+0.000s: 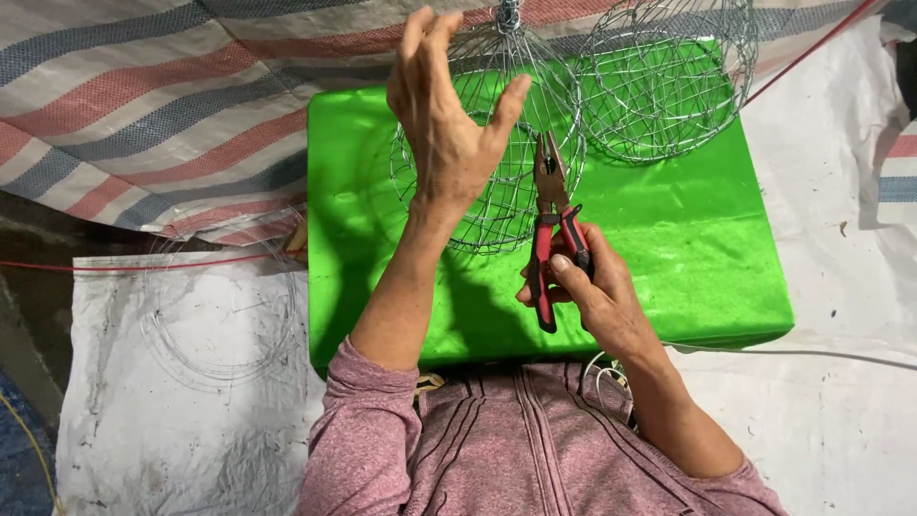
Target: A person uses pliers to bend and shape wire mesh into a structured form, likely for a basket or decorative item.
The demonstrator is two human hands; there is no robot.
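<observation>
Red-handled pliers [552, 229] are being gripped by the right hand [583, 287], nosing into a wire basket [497, 153] on the green desk [688, 239]; the left hand [444, 119], fingers spread, is steadying it. Loose wire ends could prick fingers.

green block [697, 248], second wire basket [669, 81], striped tarp [143, 105], white sheeting [181, 420], loose wire coils [224, 315], red cord [143, 265]
</observation>
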